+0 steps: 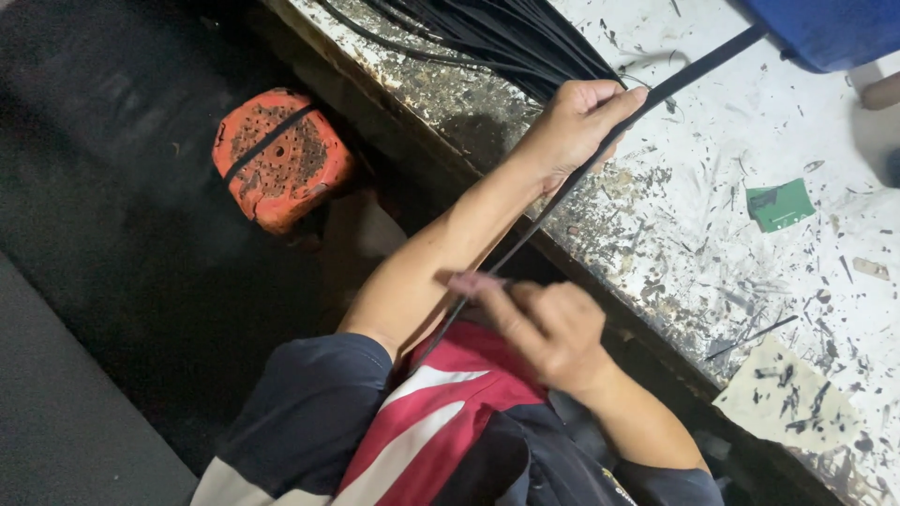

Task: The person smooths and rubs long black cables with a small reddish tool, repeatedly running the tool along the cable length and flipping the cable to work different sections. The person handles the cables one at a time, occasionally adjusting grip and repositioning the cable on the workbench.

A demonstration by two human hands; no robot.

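Surface: we work at a white surface (694,225), scratched and smeared with black, its dark edge running just above our lap; the floor below is dim.
Right hand: nearest to us, our right hand (548,333) pinches the black strip (562,192) between thumb and fingers just over our red, white and dark shirt (431,412); the fingertips are blurred.
Left hand: farther up, our left hand (577,126) closes on the same strip at the surface edge, the thumb pressing it down.
Strip: it runs taut and straight from our lap, through both hands, up across the surface toward a blue thing (825,28) at the top.
Doing it well: we judge that even tension and two firm pinches keep the strip from twisting.
Beyond: a bundle of black strips (506,37) lies behind the left hand; a green card (780,204) sits well to the right; an orange perforated stool (281,159) stands on the floor.
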